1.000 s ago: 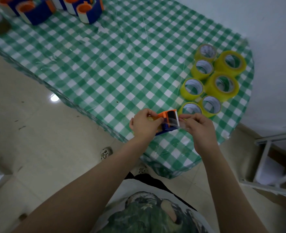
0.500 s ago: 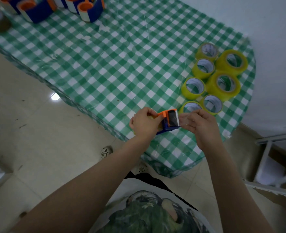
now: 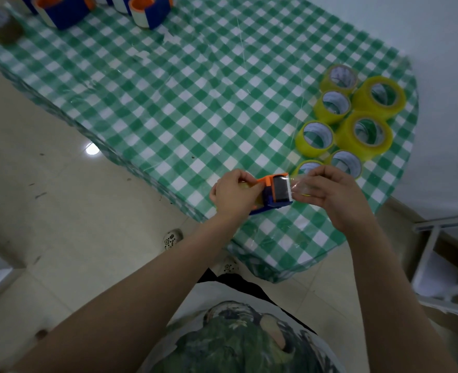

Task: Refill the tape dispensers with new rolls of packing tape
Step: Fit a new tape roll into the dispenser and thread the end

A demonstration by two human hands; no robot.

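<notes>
The left hand curls around the rear of a small blue-and-orange plastic tape dispenser at the near edge of the counter, hiding most of its roll. At 3 o'clock the right hand pinches a glossy clear tape strip, now drawn farther past the serrated blade. At 2 o'clock stand translucent yellow tape rolls, the nearest partly hidden. At 11 o'clock, more blue-and-orange dispensers are cut off on the green-checked counter.

Green-checked table, yellow tape rolls, blue dispensers, brown roll
</notes>
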